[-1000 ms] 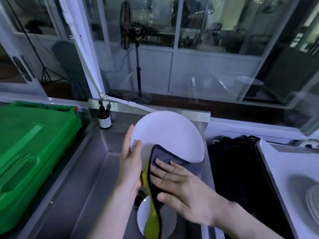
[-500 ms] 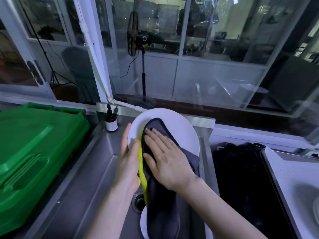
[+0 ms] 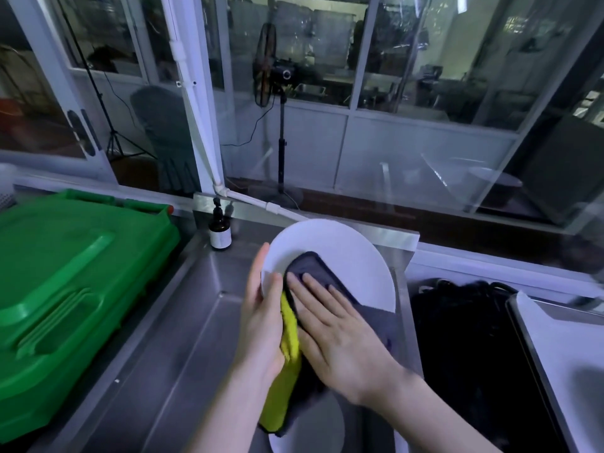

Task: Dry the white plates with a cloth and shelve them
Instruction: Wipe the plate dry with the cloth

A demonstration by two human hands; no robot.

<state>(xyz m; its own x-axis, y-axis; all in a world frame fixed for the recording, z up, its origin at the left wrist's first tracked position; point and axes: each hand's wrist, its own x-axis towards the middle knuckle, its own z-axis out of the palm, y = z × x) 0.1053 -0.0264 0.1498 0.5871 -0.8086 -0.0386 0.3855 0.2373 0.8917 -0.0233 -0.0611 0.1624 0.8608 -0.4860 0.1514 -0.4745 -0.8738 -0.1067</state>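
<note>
Where steel sink (image 3: 183, 338) meets glass wall (image 3: 408, 76), white plate (image 3: 343, 253), green bin (image 3: 65, 289)

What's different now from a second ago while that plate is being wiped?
The right hand slid the cloth up from the lower edge of the white plate onto its face, toward the left hand. Nothing was taken or released. The left hand still holds the plate's left rim; another plate still lies in the sink.

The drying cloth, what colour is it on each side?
The cloth is dark grey on top, bright yellow underneath; the head view shows it.
</note>
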